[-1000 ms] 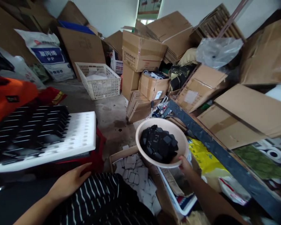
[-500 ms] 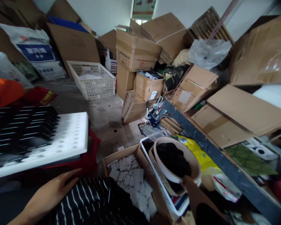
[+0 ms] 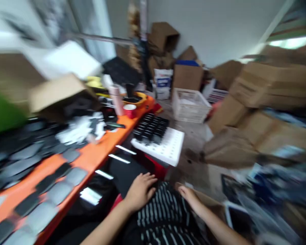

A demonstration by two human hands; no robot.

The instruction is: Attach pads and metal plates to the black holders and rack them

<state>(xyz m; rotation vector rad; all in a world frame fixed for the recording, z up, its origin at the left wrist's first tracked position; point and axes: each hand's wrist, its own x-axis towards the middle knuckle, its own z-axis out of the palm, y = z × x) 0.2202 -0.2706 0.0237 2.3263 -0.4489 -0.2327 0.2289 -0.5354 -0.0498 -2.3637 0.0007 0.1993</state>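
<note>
My left hand (image 3: pixel 140 191) rests with fingers stretched out at the edge of the striped dark cloth (image 3: pixel 163 212) over my lap, holding nothing. On the cloth's other side my right hand (image 3: pixel 188 194) has its fingers curled together; blur hides anything inside them. Ahead of both hands stands a white foam tray (image 3: pixel 177 140) with holes, and rows of upright black flat pieces (image 3: pixel 151 127) fill its left part. To the left, an orange tabletop (image 3: pixel 102 149) bears grey rounded flat pieces (image 3: pixel 60 192) and dark ones laid in rows.
A pink bottle (image 3: pixel 116 100) and a red cup (image 3: pixel 130 111) stand on the orange table, near an open carton (image 3: pixel 58 92). On the floor beyond is a white plastic crate (image 3: pixel 190 107). Blurred cardboard boxes (image 3: pixel 275 83) crowd the right side.
The view has swung left, bringing the orange table into sight. My right hand has left the white bucket of black pieces and come over to my lap. My left hand stays near the cloth.
</note>
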